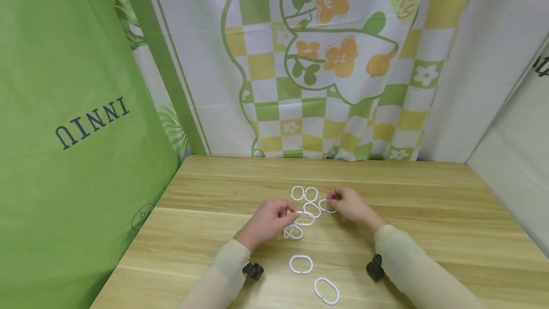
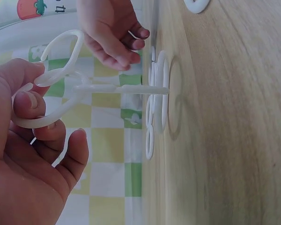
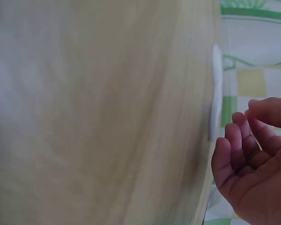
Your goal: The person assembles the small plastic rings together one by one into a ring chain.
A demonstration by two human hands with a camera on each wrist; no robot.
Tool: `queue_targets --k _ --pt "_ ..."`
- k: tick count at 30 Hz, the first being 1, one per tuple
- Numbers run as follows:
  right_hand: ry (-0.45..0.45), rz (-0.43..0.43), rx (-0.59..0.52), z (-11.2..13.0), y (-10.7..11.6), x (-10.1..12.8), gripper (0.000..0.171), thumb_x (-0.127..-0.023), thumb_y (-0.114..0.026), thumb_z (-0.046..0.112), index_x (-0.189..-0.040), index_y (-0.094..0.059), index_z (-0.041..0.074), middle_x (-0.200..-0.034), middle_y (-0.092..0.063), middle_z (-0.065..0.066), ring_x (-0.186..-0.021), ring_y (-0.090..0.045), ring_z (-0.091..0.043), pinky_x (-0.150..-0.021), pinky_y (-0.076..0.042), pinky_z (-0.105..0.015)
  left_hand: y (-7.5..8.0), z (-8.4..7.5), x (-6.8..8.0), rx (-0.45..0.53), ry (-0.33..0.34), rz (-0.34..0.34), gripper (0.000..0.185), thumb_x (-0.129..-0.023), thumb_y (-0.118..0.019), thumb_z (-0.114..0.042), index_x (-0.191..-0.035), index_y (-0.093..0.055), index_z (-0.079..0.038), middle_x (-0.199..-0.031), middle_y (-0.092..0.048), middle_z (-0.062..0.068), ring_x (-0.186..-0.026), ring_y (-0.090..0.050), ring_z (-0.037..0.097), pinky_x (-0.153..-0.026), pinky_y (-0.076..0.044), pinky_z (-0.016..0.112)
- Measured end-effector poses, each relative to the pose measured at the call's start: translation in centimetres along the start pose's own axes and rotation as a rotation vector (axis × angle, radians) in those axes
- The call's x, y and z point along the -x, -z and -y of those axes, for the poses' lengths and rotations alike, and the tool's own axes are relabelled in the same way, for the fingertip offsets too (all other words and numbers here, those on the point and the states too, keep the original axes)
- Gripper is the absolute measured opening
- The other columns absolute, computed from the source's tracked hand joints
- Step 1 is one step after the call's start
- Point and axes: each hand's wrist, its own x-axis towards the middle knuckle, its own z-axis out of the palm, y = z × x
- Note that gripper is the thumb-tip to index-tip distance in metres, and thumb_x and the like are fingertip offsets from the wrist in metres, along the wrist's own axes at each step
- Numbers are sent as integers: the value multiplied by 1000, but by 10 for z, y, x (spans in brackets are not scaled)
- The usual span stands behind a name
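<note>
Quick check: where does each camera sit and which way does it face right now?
Head: above, looking down at table, rings, both hands and sleeves.
Left wrist: beside left hand, facing along the table; the hand holds rings; right hand beyond.
Right wrist: close to the tabletop, blurred; right-hand fingers show.
Shared: right hand, rings.

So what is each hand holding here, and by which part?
The left hand pinches linked white rings by their curved band. The right hand holds nothing, its fingers loosely curled beside a ring on the table.
</note>
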Motion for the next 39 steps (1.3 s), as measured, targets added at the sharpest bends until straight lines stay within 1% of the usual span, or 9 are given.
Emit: queue_targets --k 4,8,13,19,21,26,30,34,39 --pt "-29 22 100 -3 2 -13 11 -93 -66 8 -101 -69 1 -86 -66 -5 -72 -58 -16 -64 -50 -31 0 -1 0 -9 -5 5 24 -101 -69 -27 -100 -76 -4 -58 -45 -10 -52 -39 2 -51 -37 22" --pt "-11 35 200 -2 1 -23 10 -93 -71 11 -99 -69 3 -89 -68 -4 -82 -60 -18 -75 -51 -36 0 -2 1 -14 -3 1 20 -101 -70 -25 -99 -76 -6 -58 -46 -10 -51 -39 2 -49 -37 22" --pt "4 64 214 -5 -3 -29 12 -89 -77 11 -95 -70 3 -87 -68 -3 -82 -61 -18 -79 -52 -39 -1 -3 2 -3 -3 10 16 -100 -70 -24 -97 -76 -10 -58 -46 -11 -51 -39 1 -47 -35 21" --pt "-9 82 235 -7 -3 -31 14 -88 -78 10 -92 -68 3 -85 -66 -4 -81 -60 -19 -78 -51 -38 -1 -4 2 -8 2 14 17 -101 -70 -22 -99 -76 -5 -59 -46 -9 -51 -39 1 -49 -36 22" --pt "-11 90 244 -6 -2 -31 13 -88 -78 9 -90 -66 3 -83 -65 -4 -79 -58 -19 -75 -50 -37 -1 -4 1 -17 -4 10 17 -101 -69 -22 -100 -76 -6 -59 -46 -9 -52 -39 1 -49 -37 22" --pt "-5 120 279 -5 0 -29 13 -90 -75 7 -84 -63 6 -76 -59 -1 -72 -54 -18 -67 -45 -32 -1 -3 -1 -31 -11 4 17 -101 -69 -27 -99 -76 -12 -60 -47 -10 -52 -41 2 -50 -38 22" --pt "-3 133 314 -4 0 -26 14 -93 -72 9 -83 -62 9 -75 -57 0 -72 -54 -17 -66 -44 -32 -1 -1 -2 -27 -13 3 16 -100 -70 -27 -99 -76 -12 -60 -47 -10 -53 -41 2 -51 -38 22" --pt "25 120 300 -3 1 -19 13 -95 -69 10 -85 -61 8 -76 -56 0 -73 -53 -18 -67 -44 -33 -2 -1 -3 -14 -9 4 16 -100 -70 -25 -99 -76 -11 -60 -48 -9 -53 -41 2 -51 -39 22" --pt "71 94 180 -4 2 -9 8 -97 -70 9 -91 -66 5 -80 -59 -1 -76 -54 -16 -71 -45 -33 -2 -1 -3 -8 -2 9 17 -101 -69 -25 -99 -76 -9 -60 -48 -10 -53 -41 2 -51 -39 23"
